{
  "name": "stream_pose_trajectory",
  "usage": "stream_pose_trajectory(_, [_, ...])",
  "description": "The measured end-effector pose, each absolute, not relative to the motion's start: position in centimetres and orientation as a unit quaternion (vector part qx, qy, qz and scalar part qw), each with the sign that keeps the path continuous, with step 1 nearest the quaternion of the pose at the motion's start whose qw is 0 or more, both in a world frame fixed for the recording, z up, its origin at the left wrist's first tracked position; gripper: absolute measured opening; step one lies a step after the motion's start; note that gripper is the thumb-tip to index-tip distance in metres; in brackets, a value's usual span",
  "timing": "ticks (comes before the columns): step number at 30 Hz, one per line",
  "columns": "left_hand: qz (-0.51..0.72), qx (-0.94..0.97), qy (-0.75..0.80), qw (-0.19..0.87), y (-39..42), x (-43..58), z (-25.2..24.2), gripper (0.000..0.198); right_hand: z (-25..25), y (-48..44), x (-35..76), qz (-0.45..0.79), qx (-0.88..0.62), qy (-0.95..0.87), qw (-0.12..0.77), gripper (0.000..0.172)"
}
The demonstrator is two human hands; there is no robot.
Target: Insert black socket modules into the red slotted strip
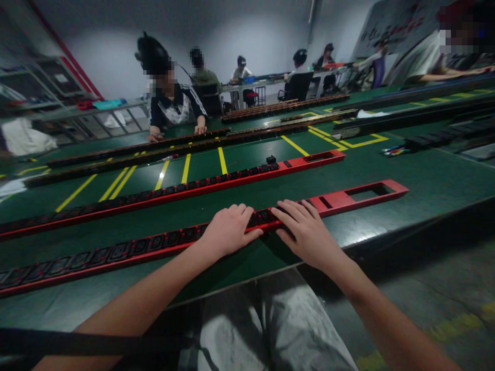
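Note:
A long red strip (340,202) with a row of black sockets lies along the near edge of the green table. My left hand (229,228) rests on this strip, fingers over its top and thumb along its near side. To its right, my right hand (303,226) lies on the same strip with its fingers spread over the sockets. One socket shows between the two hands. Behind it lies a second red strip (309,162), also with black sockets, and a small black part (271,159) sits at its far side.
Dark long rails (127,157) lie across the green table (247,281) farther back, among yellow tape lines. Coloured wires (394,151) are at the right. A person (174,105) sits across the table with hands on a rail; other people sit beyond.

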State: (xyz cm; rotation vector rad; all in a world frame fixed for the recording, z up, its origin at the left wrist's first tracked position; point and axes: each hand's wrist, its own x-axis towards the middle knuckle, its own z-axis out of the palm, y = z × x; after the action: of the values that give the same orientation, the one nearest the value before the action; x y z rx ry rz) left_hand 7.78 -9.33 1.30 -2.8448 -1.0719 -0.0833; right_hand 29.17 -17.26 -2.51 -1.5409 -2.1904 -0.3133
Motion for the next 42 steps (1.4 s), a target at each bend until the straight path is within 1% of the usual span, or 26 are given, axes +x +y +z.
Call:
stream_pose_trajectory(8, [-0.026, -0.933, -0.355, 0.052, -9.27, 7.78, 1.19, 0.043, -2.55, -17.21, 29.17, -0.112, -0.558, -0.791, 0.223, 0.041])
stream_pose_trajectory(19, [-0.018, -0.933, -0.355, 0.048, -9.29, 7.77, 1.31, 0.042, -2.5, -17.24, 29.2, -0.109, -0.557, -0.792, 0.227, 0.044])
stream_pose_trajectory(23, [-0.018, -0.933, -0.356, 0.047, -9.28, 7.78, 1.26, 0.043, -2.52, -17.24, 29.21, -0.113, -0.557, -0.792, 0.225, 0.039])
stream_pose_trajectory(28, [-0.024, -0.933, -0.355, 0.049, -9.27, 7.73, 1.13, 0.043, -2.63, -17.18, 29.21, -0.114, -0.555, -0.792, 0.227, 0.044])
stream_pose_trajectory(42, [-0.03, -0.935, -0.35, 0.047, -9.23, 7.74, 1.14, 0.043, -2.75, -17.22, 29.34, -0.114, -0.558, -0.792, 0.221, 0.042])
